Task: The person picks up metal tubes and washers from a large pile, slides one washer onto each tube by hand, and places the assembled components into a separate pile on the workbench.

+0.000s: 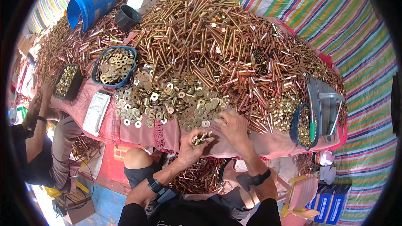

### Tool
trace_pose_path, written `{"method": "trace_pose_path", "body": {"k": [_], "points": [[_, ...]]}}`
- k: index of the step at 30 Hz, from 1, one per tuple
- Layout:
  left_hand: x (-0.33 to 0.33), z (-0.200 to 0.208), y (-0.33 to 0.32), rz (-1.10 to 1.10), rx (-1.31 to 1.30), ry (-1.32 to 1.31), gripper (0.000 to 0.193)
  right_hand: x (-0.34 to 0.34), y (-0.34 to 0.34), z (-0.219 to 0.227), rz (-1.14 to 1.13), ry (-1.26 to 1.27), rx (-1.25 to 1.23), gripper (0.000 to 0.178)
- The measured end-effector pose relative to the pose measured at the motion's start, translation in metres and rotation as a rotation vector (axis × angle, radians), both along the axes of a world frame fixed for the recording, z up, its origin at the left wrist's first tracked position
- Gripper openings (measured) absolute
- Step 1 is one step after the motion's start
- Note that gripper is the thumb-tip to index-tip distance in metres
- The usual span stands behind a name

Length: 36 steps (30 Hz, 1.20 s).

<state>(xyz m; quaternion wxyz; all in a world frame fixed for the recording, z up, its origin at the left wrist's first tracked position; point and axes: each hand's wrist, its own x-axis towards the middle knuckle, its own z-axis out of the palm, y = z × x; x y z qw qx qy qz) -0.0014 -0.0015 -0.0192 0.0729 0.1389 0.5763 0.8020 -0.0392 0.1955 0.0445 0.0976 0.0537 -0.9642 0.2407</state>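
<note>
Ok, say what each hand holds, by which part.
Left hand holds small brass-coloured metal pieces; which part it grips is unclear. Right hand: cannot tell.

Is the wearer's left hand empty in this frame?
No, the left hand holds several small brass-coloured metal pieces at its fingers, just in front of the pile of washers.

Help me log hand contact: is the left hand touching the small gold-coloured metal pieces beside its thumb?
Touching. The head view shows the small gold-coloured metal pieces held in the curled left hand, against its skin.
</note>
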Motion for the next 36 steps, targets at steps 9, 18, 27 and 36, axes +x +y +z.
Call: {"method": "trace_pose_path", "body": {"k": [9, 18, 27, 36], "points": [[0.002, -0.007, -0.001, 0.006, 0.019, -0.03, 0.026, 0.003, 0.007, -0.009, 0.119, 0.098, -0.136, 0.025], [0.003, 0.003, 0.001, 0.009, -0.011, -0.055, 0.021, 0.017, 0.011, 0.022, -0.028, -0.502, -1.022, 0.029], [0.002, 0.007, 0.003, -0.002, 0.045, -0.162, 0.018, 0.033, -0.007, 0.045, 0.013, -0.545, -0.757, 0.029], [0.001, -0.003, 0.005, -0.03, 0.144, -0.141, 0.021, 0.007, 0.045, 0.031, -0.296, 0.136, -0.018, 0.024]]}}
